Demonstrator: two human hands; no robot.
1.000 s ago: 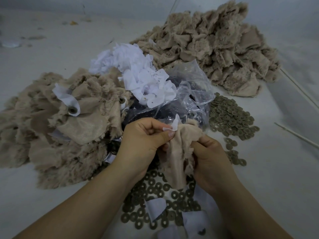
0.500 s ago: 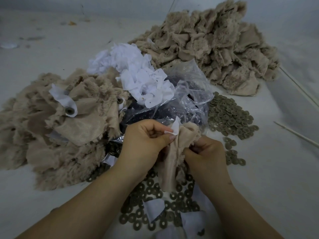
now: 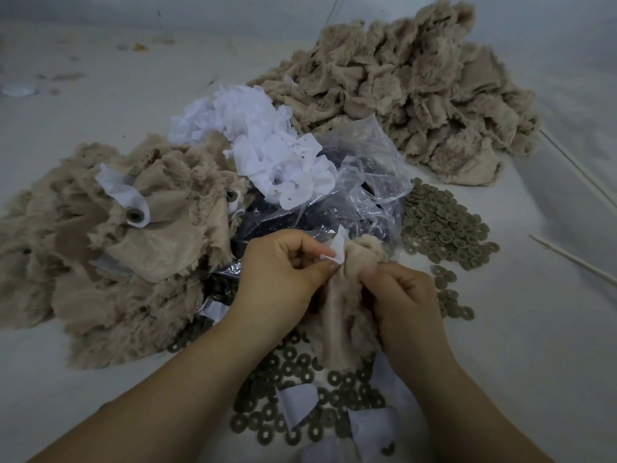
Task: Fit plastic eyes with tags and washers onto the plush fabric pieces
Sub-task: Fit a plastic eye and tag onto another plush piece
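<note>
White tabletop: both grips clamp plush piece, hanging lengthwise toward the person.

L hand pinches white tag vs plush piece; R hand grips fabric.

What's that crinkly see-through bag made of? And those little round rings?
The bag looks like thin clear plastic: glossy, wrinkled, and you can see dark things through it. The rings are dull olive discs with center holes, probably plastic or metal; the picture can't settle which.
</note>
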